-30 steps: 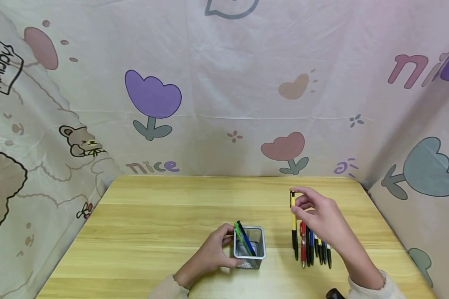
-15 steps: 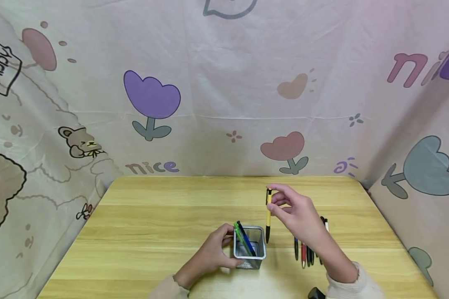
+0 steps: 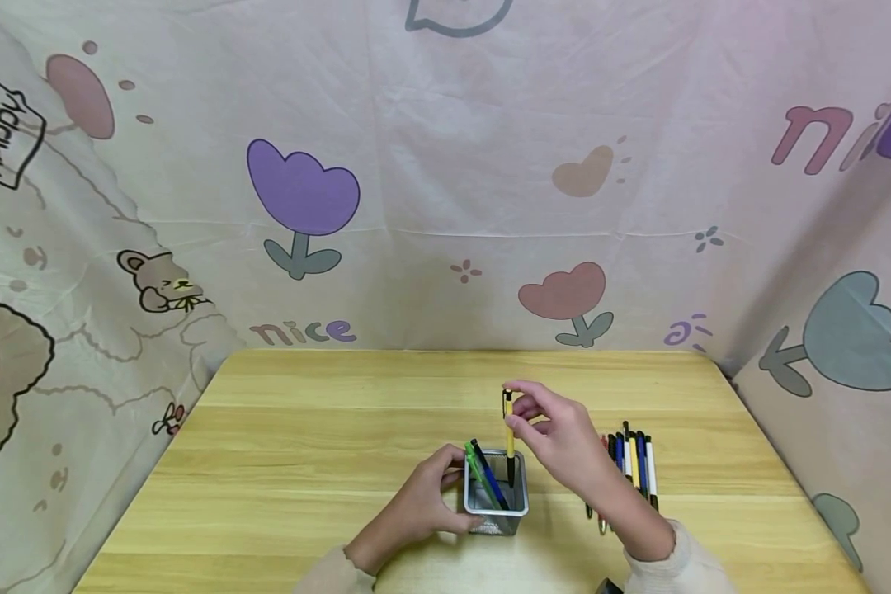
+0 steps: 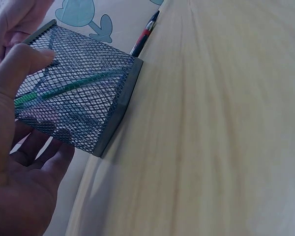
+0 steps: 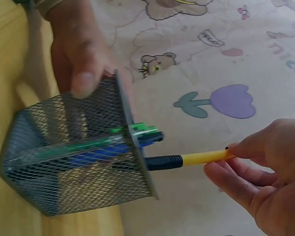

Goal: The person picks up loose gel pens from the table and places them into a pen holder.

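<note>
A square wire-mesh pen holder [image 3: 496,521] stands upright on the table, with a green pen [image 3: 475,464] and a blue pen [image 3: 492,475] leaning inside it. My left hand [image 3: 429,495] grips the holder from its left side, thumb on the near face, as the left wrist view also shows. Above the holder, my right hand [image 3: 557,425] pinches a yellow pen [image 3: 509,433] near its top. The yellow pen hangs upright, black tip down. In the right wrist view its black grip section [image 5: 164,162] crosses the holder's rim, with the tip inside the mesh.
On the wooden table [image 3: 304,462], several pens [image 3: 634,454] lie side by side to the right, partly hidden under my right forearm. A patterned cloth [image 3: 431,165] hangs along the back and both sides of the table.
My right hand has carried the yellow pen leftward from beside the row of pens to over the holder, then lowered it so its tip enters. The left hand and holder have stayed put.
</note>
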Motion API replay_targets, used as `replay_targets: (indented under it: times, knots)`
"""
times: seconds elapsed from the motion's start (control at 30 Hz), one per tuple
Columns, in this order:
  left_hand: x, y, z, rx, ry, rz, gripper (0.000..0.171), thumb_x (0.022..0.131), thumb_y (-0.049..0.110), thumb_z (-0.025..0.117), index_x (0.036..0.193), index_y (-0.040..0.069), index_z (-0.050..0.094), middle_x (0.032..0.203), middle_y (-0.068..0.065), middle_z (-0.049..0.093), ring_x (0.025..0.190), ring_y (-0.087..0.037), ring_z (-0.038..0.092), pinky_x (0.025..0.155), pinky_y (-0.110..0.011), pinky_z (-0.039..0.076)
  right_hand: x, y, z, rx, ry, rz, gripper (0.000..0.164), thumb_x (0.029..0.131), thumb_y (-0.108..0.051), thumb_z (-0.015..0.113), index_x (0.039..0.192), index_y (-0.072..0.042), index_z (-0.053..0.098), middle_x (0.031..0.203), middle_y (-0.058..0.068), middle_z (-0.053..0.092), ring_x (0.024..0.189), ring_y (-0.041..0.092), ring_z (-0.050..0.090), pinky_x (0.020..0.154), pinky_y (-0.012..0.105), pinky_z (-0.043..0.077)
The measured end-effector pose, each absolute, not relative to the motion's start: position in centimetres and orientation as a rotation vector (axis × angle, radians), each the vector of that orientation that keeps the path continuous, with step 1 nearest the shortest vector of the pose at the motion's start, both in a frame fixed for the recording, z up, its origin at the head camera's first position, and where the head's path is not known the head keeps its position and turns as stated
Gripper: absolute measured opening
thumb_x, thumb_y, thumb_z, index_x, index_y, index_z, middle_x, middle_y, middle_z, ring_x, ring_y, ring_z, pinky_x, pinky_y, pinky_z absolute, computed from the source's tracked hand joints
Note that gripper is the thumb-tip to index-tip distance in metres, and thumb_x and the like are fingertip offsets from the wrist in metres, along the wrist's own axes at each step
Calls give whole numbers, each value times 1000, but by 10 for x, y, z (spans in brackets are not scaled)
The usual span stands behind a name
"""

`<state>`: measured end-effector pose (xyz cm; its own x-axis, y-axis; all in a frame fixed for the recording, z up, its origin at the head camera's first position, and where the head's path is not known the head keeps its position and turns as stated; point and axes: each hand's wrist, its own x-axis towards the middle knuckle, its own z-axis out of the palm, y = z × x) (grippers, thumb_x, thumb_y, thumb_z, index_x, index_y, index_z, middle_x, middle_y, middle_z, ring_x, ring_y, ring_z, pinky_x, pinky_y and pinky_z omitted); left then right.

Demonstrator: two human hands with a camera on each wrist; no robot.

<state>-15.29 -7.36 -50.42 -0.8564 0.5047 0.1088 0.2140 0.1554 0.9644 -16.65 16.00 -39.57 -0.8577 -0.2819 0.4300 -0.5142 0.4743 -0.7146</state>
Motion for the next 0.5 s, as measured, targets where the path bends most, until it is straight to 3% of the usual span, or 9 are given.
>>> replay_targets:
  times: [0.5]
  knots:
    - [-154, -74, -503, 713, 2190, 1749, 68, 72, 7, 91, 130, 9, 54, 135, -9, 60, 132, -26, 62, 116, -26, 49, -167, 148, -417, 759, -2498, 1045, 36, 87, 1, 79, 121, -4, 68, 83, -2, 74, 73, 2, 69, 63, 12, 59]
